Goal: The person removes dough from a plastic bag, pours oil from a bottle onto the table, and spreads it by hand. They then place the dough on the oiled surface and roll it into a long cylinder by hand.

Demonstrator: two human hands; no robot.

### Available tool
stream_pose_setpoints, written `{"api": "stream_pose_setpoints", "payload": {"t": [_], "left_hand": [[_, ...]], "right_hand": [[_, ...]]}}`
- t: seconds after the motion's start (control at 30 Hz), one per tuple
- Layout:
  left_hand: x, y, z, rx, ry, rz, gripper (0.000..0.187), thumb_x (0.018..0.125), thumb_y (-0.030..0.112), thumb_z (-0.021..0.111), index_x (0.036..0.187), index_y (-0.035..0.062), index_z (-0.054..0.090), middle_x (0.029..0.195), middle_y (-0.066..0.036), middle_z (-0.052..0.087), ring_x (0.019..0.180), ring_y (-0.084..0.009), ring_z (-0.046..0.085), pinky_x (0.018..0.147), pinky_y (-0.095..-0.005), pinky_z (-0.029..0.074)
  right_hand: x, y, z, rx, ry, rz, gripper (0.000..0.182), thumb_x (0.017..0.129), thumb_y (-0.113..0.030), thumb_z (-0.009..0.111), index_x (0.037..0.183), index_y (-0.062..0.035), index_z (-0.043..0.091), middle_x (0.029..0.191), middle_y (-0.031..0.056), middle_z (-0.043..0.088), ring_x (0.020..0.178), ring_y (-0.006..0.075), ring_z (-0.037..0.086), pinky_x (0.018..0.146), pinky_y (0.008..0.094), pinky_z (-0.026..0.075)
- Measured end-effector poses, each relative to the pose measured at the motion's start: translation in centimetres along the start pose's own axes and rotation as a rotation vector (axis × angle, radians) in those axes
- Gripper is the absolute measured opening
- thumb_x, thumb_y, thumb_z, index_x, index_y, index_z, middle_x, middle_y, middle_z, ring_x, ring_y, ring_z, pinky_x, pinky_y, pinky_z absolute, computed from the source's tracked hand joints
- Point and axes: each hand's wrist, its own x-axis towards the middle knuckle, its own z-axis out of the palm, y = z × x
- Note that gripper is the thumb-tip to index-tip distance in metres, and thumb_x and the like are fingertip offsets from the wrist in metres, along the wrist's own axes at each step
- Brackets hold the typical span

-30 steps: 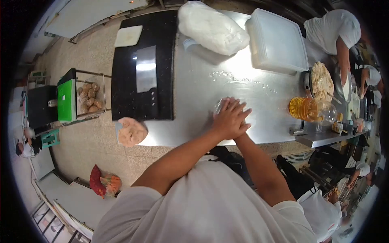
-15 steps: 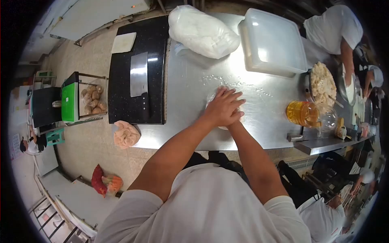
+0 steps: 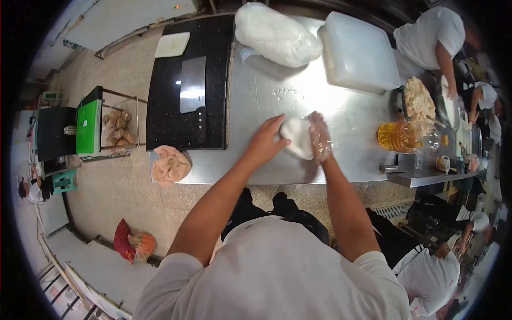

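A round, flattened piece of white dough (image 3: 297,137) lies on the steel table (image 3: 256,106) between my two hands. My left hand (image 3: 266,140) is at its left edge, fingers apart and thumb touching the dough. My right hand (image 3: 320,137), wearing a clear plastic glove, lies along the right edge of the dough with its fingers extended. Wet drops show on the steel just beyond the dough.
A cleaver (image 3: 192,85) lies on a black board (image 3: 160,106) at left, by a pink cloth (image 3: 170,165). A white bag (image 3: 277,36) and a lidded plastic box (image 3: 360,50) stand behind. Oil bottle (image 3: 394,137) and filled bowl (image 3: 418,101) are right; co-workers (image 3: 429,37) stand beyond.
My hands were stacked, pressing down. Now they have parted to either side, and the dough shows between them. The view has shifted slightly.
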Motion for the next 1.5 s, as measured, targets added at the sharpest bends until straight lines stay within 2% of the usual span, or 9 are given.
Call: {"api": "stream_pose_setpoints", "payload": {"t": [0.07,0.37,0.47,0.5,0.8,1.0,1.17,1.37,1.5], "left_hand": [[1.0,-1.0,3.1,-0.049,-0.007,0.073,0.053,0.087,0.009,0.074,0.136,-0.0013,0.054,0.131,-0.02,0.059,0.105,-0.0289,0.063,0.09,-0.0376,0.053],[-3.8,-0.4,2.1,-0.231,-0.139,-0.191,0.035,0.085,0.008,0.066,0.118,0.0013,0.058,0.113,-0.024,0.061,0.106,-0.0437,0.059,0.09,-0.0467,0.05],[-0.9,2.6,3.3,0.032,0.135,0.156,0.043,0.087,0.013,0.067,0.128,0.0042,0.059,0.119,-0.019,0.061,0.11,-0.0352,0.057,0.098,-0.0441,0.047],[0.6,3.1,4.2,0.141,0.159,0.307,0.041,0.088,0.027,0.067,0.125,0.0091,0.065,0.122,-0.013,0.062,0.118,-0.034,0.054,0.108,-0.0513,0.04],[10.4,3.4,6.3,0.509,0.101,0.375,0.042,0.084,0.036,0.07,0.119,0.0134,0.072,0.13,-0.005,0.063,0.128,-0.0306,0.05,0.114,-0.0591,0.03],[9.8,3.4,5.6,0.358,0.169,0.377,0.05,0.085,0.041,0.07,0.124,0.011,0.069,0.134,-0.013,0.06,0.126,-0.0338,0.055,0.111,-0.0544,0.038],[5.6,5.8,4.1,0.01,0.183,-0.17,0.05,0.091,0.041,0.066,0.125,0.0045,0.065,0.119,-0.022,0.063,0.104,-0.0382,0.065,0.095,-0.0446,0.051],[-1.2,3.5,7.7,0.165,0.235,-0.111,0.042,0.087,0.032,0.065,0.122,0.0081,0.066,0.125,-0.017,0.057,0.118,-0.0377,0.054,0.1,-0.0512,0.045],[-1.8,3.5,7.7,0.399,0.16,0.195,0.023,0.079,0.032,0.068,0.095,0.0174,0.073,0.127,-0.008,0.061,0.129,-0.0358,0.05,0.108,-0.0587,0.036]], "right_hand": [[-1.6,-2.7,1.5,0.799,0.022,0.2,0.061,0.107,-0.045,0.042,0.144,0.0028,0.049,0.147,0.0258,0.051,0.137,0.0382,0.048,0.114,0.0443,0.037],[-4.5,-8.4,2.6,-0.432,0.228,-0.134,0.038,0.087,-0.025,0.068,0.112,0.0037,0.063,0.1,0.023,0.064,0.094,0.0419,0.063,0.083,0.0448,0.053],[-2.4,-5.7,4.2,-0.143,-0.1,0.013,0.033,0.086,-0.022,0.068,0.113,-0.0019,0.065,0.109,0.0194,0.066,0.106,0.0371,0.062,0.093,0.0503,0.047],[-2.3,-6.0,5.4,-0.138,0.248,-0.214,0.03,0.087,-0.021,0.066,0.112,-0.0034,0.064,0.107,0.0194,0.066,0.105,0.0381,0.061,0.093,0.0508,0.046],[4.6,-4.7,3.7,-0.239,0.123,-0.156,0.027,0.089,-0.021,0.062,0.11,-0.0039,0.063,0.105,0.0202,0.066,0.103,0.0395,0.061,0.09,0.0503,0.047],[5.8,-7.0,0.8,-0.042,0.096,-0.071,0.026,0.09,-0.022,0.06,0.109,-0.0043,0.063,0.104,0.0208,0.066,0.101,0.0404,0.062,0.088,0.0501,0.048],[2.7,-6.8,-1.1,0.322,0.041,0.167,0.02,0.089,-0.02,0.063,0.101,-0.0044,0.062,0.09,0.0202,0.065,0.084,0.0445,0.062,0.074,0.0515,0.05],[-1.3,-6.3,0.0,-0.389,-0.403,-0.178,0.043,0.089,-0.034,0.067,0.121,-0.0044,0.061,0.11,0.0192,0.069,0.103,0.036,0.068,0.086,0.0454,0.054],[-3.5,-6.4,3.5,-0.368,-0.001,-0.307,0.042,0.089,-0.032,0.067,0.121,-0.0045,0.061,0.111,0.019,0.067,0.104,0.0364,0.067,0.087,0.0455,0.054]]}}
